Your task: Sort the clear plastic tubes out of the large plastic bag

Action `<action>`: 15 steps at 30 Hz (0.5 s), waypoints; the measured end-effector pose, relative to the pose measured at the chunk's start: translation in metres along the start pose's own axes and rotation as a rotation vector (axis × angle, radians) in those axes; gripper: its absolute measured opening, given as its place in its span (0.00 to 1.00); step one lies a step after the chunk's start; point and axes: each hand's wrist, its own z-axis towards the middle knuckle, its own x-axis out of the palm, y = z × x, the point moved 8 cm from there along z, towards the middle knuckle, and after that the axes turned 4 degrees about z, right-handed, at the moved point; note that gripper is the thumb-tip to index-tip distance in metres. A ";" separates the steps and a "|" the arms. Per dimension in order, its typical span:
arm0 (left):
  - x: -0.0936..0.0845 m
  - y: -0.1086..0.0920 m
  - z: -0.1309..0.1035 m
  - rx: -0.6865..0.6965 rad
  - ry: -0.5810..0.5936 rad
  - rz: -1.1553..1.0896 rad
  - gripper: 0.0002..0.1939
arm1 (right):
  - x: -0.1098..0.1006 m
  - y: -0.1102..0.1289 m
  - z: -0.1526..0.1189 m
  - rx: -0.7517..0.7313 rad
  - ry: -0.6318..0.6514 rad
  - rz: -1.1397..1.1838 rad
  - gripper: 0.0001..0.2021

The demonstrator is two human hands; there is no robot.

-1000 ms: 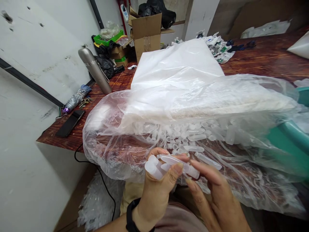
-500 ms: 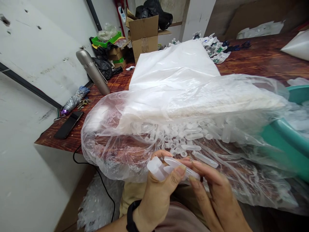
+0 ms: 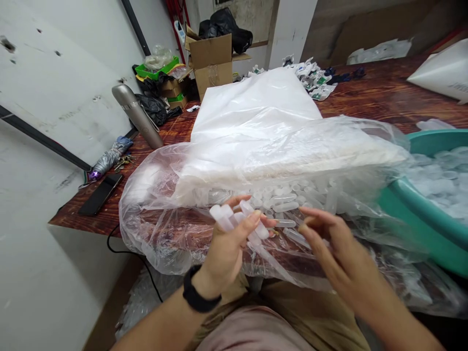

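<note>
Several translucent plastic tubes are sitting bunched in the closed left hand, above the clear plastic bag. The right hand is hovering just beside, thumb and forefinger standing slightly apart. Loose pieces are lying beyond; a teal tub is standing to the right.

Grips translucent tubes in the left hand over the front of the clear plastic bag; holds the right hand partly open over it too. Shows a teal basin right of the bag, a phone left, a flask behind its left end.
</note>
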 end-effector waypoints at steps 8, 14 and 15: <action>0.063 -0.012 0.043 0.363 0.530 1.234 0.05 | -0.002 -0.064 0.040 -0.026 -0.091 -0.171 0.22; 0.068 0.007 0.059 0.457 0.494 1.449 0.13 | -0.013 -0.065 0.028 0.060 -0.148 -0.032 0.19; 0.068 0.006 0.059 0.461 0.497 1.455 0.12 | -0.015 -0.066 0.026 0.083 -0.155 -0.005 0.18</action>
